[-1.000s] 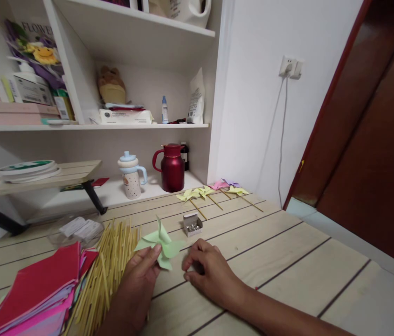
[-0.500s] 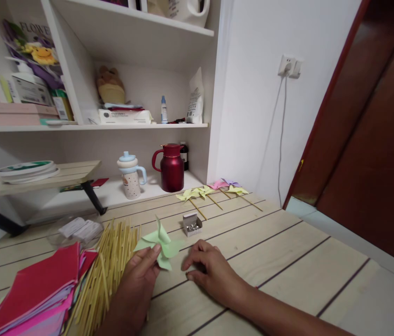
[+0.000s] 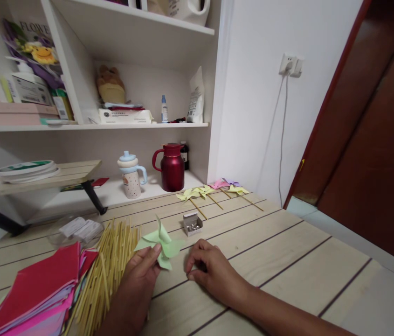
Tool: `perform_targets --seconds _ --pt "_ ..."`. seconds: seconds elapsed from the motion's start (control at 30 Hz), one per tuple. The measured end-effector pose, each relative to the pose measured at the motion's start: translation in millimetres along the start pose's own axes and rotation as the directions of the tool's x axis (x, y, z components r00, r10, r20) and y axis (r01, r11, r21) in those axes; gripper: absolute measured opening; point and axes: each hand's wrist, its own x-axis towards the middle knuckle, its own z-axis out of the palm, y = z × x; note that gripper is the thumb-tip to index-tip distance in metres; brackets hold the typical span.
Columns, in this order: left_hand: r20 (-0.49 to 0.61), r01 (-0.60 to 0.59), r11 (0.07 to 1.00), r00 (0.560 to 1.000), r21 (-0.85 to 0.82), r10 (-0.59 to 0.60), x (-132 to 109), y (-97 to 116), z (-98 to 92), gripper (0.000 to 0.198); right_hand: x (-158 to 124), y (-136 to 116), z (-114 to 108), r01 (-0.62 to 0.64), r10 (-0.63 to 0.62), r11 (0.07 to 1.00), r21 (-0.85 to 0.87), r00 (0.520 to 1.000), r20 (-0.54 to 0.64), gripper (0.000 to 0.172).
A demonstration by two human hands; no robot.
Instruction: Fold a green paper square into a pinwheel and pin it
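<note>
My left hand (image 3: pixel 141 273) pinches the middle of a light green paper pinwheel (image 3: pixel 162 240) between thumb and fingers. Its vanes are folded in, with one standing up. To the right, my right hand (image 3: pixel 209 268) rests low over the table, fingers curled and thumb tip against the index finger. Whatever may be between those fingertips is too small to make out. Just beyond it stands a small open box (image 3: pixel 192 225) of shiny metal pins. Finished pinwheels on sticks, yellow (image 3: pixel 204 191), pink (image 3: pixel 218 183) and purple (image 3: pixel 231 182), lie at the table's back edge.
Left of my hands lie a pile of thin wooden sticks (image 3: pixel 104 261) and a stack of coloured paper (image 3: pixel 39 284). Behind, a red thermos jug (image 3: pixel 172 169) and a blue-lidded cup (image 3: pixel 131 179) stand in the shelf. A small raised table (image 3: pixel 74 170) is at the left.
My right hand's thumb and index fingertips have drawn closer together, and the hand has shifted slightly to the right. The left hand and the green pinwheel stay where they were.
</note>
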Motion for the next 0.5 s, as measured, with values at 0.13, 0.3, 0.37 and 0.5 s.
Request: perform_targets --seconds 0.13,0.3,0.37,0.5 --pt "0.005 0.007 1.0 1.0 0.0 -0.007 3.1 -1.6 -0.9 0.014 -0.3 0.7 0.6 -0.022 0.022 1.0 0.0 1.0 -0.001 0.022" --pt "0.009 0.011 1.0 1.0 0.014 -0.011 2.5 -1.4 -0.7 0.012 -0.6 2.2 0.7 0.03 -0.03 0.999 0.022 1.0 0.007 0.022" --pt "0.007 0.008 1.0 1.0 0.014 -0.008 1.1 -0.6 0.0 0.013 -0.5 2.6 0.8 0.043 -0.044 0.999 0.03 0.999 0.01 0.021" --pt "-0.004 0.011 1.0 1.0 0.009 -0.011 -0.4 -1.0 1.1 0.015 -0.3 3.4 1.7 0.045 -0.046 0.997 0.06 0.999 0.009 0.019"
